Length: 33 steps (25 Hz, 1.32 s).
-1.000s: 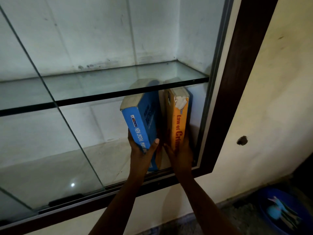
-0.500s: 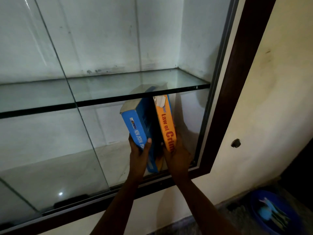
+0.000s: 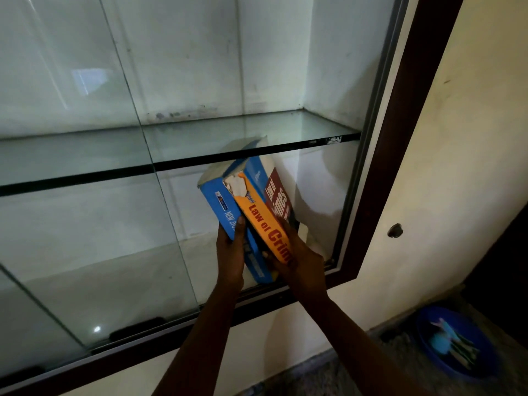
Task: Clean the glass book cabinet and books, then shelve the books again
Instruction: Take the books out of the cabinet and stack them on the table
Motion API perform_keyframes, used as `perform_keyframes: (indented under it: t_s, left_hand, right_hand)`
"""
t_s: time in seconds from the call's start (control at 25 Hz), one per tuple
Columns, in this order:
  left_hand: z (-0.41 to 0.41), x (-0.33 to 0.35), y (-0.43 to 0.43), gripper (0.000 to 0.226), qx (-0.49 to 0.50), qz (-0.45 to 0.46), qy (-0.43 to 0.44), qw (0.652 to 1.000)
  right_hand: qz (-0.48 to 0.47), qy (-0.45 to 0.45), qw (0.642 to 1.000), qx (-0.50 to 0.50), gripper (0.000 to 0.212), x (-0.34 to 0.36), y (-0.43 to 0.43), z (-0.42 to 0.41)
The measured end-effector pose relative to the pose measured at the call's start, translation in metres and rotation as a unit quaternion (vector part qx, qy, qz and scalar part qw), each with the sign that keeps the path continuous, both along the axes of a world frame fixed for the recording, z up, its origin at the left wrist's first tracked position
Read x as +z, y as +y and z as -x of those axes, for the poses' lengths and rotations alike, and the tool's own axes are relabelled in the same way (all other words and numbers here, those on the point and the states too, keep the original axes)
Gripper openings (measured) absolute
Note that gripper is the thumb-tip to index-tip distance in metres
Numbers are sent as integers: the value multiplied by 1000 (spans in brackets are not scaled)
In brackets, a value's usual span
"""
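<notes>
Holding two books tilted in the lower right compartment of the glass cabinet.
You gripped the blue book in your left hand, thumb laid across its spine, and clasped the orange "Law of Crimes" volume in your right hand, fingers curled round its lower end. Both books leaned left, pressed together, tops just under the glass shelf. A blue basin sat on the floor, well apart.

Orange book title end hidden by right hand; blue basin contents blurred
</notes>
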<state>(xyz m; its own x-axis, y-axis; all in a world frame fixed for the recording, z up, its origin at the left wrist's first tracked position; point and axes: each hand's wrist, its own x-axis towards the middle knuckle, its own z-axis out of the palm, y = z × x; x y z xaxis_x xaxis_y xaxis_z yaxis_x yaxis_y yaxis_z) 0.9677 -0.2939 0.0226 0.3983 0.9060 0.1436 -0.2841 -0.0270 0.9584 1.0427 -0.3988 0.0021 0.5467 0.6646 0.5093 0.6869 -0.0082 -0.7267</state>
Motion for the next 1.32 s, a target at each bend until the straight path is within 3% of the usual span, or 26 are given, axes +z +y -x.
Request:
perform_keyframes:
  t_s: [0.12, 0.2, 0.28, 0.4, 0.52, 0.64, 0.88, 0.96, 1.04, 1.24, 1.32]
  left_hand:
    - [12, 8, -4, 28, -4, 26, -14, 1000]
    - [23, 10, -9, 26, -4, 73, -30, 997]
    - [32, 7, -18, 30, -7, 135, -48, 990]
    - [41, -5, -32, 44, 3, 197, -72, 978]
    - [51, -19, -39, 50, 11, 252, -93, 963]
    - [61, -27, -45, 70, -21, 293, -111, 949]
    - [64, -29, -55, 90, -70, 286, -70, 953]
    - [55, -24, -55, 101, -45, 289, -81, 953]
    - [42, -17, -61, 93, 18, 301, -86, 949]
    - [19, -11, -72, 91, 181, 306, -76, 932]
    - [18, -12, -69, 80, 196, 306, -64, 930]
  right_hand:
    - [-7, -56, 998, -11, 75, 15, -9, 9]
    - [-11, -148, 988, -36, 73, 25, -15, 16]
    - [5, -262, 962, -80, 75, 31, -19, 20]
    - [63, -357, 924, -120, 83, 35, -23, 26]
    - [87, -406, 900, -128, 74, 38, -21, 31]
    - [107, -418, 896, -104, 68, 50, -16, 30]
    - [305, -297, 905, 9, 64, 61, -16, 29]
    - [298, -248, 921, 36, 61, 66, -20, 28]
    - [291, -187, 935, 81, 55, 70, -27, 25]
    - [294, -130, 929, 184, 53, 64, -44, 10]
    - [274, 4, 935, 225, 49, 60, -47, -2]
